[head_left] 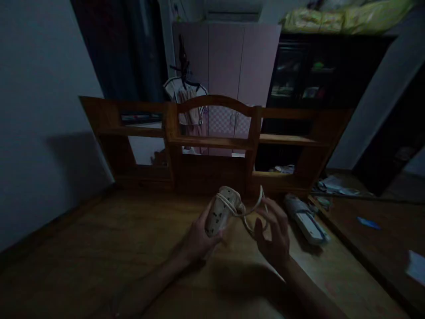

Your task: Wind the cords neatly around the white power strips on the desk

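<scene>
My left hand [199,237] is closed around the lower part of an oblong cream-coloured object [217,215] with dark spots; its exact kind I cannot make out. A pale cord [226,203] is wound round the upper end of that object. From there the cord runs in loose loops to my right hand [274,235], which has its fingers curled at the loop and its thumb apart from them. Both hands are raised above a wooden tabletop [159,217]. The underside of the held object is hidden by my left palm.
Right of my hands lies a long pale object [305,221] with cord wound round one end, perhaps a power strip. A wooden shelf unit [212,141] stands along the far edge. Papers [338,186] and a blue wrapper [368,223] lie on a surface farther right.
</scene>
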A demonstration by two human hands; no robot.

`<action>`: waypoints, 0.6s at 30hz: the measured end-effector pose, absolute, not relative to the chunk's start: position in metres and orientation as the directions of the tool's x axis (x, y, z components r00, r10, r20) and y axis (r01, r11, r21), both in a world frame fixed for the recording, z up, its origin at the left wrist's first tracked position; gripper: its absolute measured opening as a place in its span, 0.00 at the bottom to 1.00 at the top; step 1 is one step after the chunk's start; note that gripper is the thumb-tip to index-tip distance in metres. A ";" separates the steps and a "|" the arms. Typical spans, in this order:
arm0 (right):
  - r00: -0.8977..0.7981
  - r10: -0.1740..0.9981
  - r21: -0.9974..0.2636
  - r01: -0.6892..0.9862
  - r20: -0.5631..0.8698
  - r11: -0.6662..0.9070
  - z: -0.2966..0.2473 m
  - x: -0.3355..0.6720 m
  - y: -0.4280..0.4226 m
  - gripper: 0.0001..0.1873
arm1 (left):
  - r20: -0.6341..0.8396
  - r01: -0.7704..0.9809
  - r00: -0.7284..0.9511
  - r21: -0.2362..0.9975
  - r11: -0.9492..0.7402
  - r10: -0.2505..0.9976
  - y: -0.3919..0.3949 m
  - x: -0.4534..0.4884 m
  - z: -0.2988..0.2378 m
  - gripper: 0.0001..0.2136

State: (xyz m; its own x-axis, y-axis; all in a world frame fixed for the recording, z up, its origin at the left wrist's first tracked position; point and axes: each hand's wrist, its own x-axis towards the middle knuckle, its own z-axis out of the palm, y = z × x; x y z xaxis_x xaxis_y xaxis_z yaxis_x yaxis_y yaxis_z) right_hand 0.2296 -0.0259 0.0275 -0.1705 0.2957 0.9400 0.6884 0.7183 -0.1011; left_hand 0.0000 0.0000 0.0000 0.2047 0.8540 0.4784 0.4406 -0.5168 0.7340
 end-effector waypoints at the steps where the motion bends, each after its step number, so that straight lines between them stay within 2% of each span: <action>1: -0.255 0.335 -0.085 0.668 0.907 0.739 0.025 0.226 -0.024 0.24 | 0.487 0.437 0.196 0.734 -0.521 0.851 0.000 0.000 0.000 0.40; 4: -0.413 0.424 -0.056 0.660 0.806 0.749 0.018 0.219 -0.018 0.22 | 0.515 0.430 0.184 0.724 -0.540 0.837 -0.001 0.001 0.000 0.38; 8: -0.426 0.522 -0.012 0.766 0.739 0.643 0.015 0.221 -0.008 0.20 | 0.553 0.430 0.212 0.687 -0.585 0.805 -0.004 0.000 0.004 0.39; 12: -0.443 0.668 0.008 0.836 0.598 0.548 0.008 0.234 -0.002 0.14 | 0.577 0.407 0.403 0.582 -0.704 0.710 -0.009 -0.002 0.009 0.44; 14: -0.422 0.744 -0.071 0.846 0.519 0.529 0.003 0.241 0.000 0.13 | 0.576 0.366 0.540 0.495 -0.788 0.613 -0.011 -0.002 0.009 0.45; 18: -0.273 0.863 -0.392 0.804 0.424 0.447 0.002 0.250 -0.003 0.19 | 0.526 0.303 0.728 0.329 -0.895 0.440 -0.014 0.001 0.009 0.43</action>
